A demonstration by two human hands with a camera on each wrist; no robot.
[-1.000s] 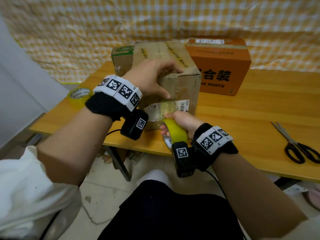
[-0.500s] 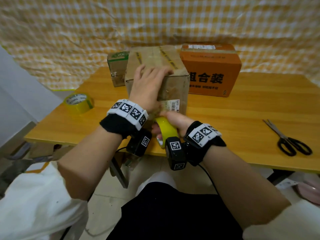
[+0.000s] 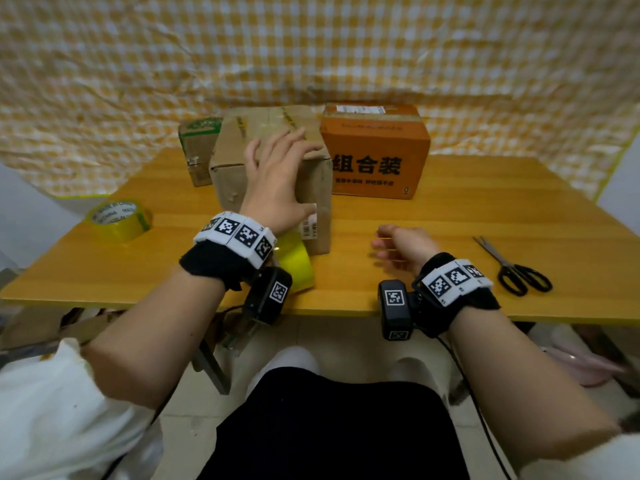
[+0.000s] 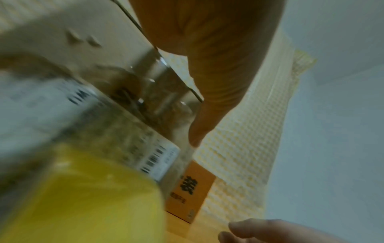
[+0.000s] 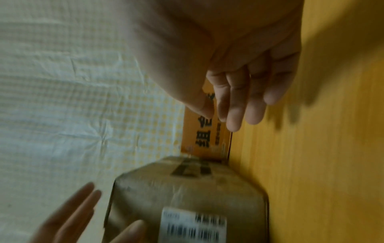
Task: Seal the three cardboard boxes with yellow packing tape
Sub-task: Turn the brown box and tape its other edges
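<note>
A worn brown cardboard box [image 3: 228,181] stands mid-table with a barcode label on its front. My left hand [image 3: 280,168] lies flat over its near top edge, fingers spread and straight. A yellow tape roll [image 3: 296,263] lies on the table against the box's front, partly hidden by my left wrist; it fills the lower left wrist view as a yellow tape roll [image 4: 79,197]. My right hand [image 3: 398,247] hovers over the table to the right of the box, loosely curled and holding nothing. An orange box [image 3: 375,150] and a small green-topped box [image 3: 199,147] stand behind.
A second yellow tape roll [image 3: 119,220] sits near the table's left edge. Black-handled scissors [image 3: 516,268] lie at the right, near the front edge. Checked cloth hangs behind the wooden table [image 3: 450,209].
My right hand has let go of the yellow tape roll and moved right, away from the box. The roll now lies on the table. My left hand stays on the box.
</note>
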